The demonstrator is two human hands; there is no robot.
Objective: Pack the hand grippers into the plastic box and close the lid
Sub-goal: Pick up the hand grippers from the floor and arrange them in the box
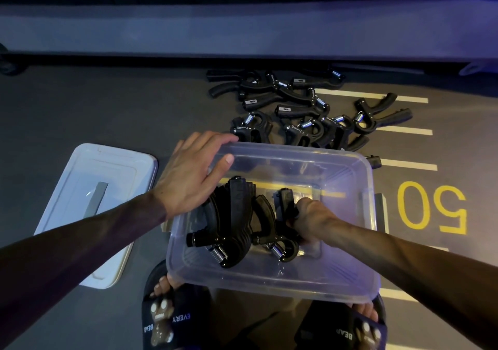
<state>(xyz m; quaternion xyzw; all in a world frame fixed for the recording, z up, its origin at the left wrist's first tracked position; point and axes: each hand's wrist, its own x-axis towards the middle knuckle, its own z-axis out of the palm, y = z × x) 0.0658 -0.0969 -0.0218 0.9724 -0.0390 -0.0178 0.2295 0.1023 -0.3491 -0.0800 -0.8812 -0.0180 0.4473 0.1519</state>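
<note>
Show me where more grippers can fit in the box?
Bare floor of the plastic box lies along its far wall and right side. Its near-left is crowded with packed hand grippers, and the right hand holds another one beside them.

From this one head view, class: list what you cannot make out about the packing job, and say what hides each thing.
- Right hand fingertips: curled behind the hand gripper it holds in the plastic box.
- Count in the floor pile of hand grippers: overlapping, dark, partly behind the box's far rim.
- Lid near edge: covered by the left forearm.
- Left hand palm on the box corner: facing away.
</note>
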